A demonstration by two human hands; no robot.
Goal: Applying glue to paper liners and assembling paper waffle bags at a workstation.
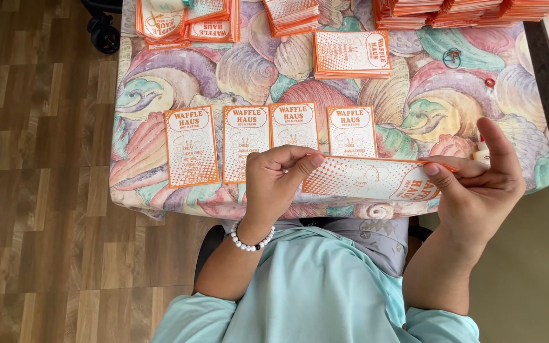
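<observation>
while both hands pinch its ends, left (276,181) and right (478,184), the orange paper sleeve (366,179) spans between them.

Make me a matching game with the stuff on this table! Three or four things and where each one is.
Things:
1. paper sleeve
2. bead bracelet
3. row of flat sleeves
4. rubber bands

Places:
A. lying side by side on the shell-pattern cloth
B. held between left hand and right hand
C. far right part of the cloth
D. on the left wrist

Pairs: 1-B, 2-D, 3-A, 4-C

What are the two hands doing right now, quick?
Left hand: closed, pinching one end of the orange-and-white paper sleeve.
Right hand: closed on the sleeve's other end, thumb raised.
</observation>
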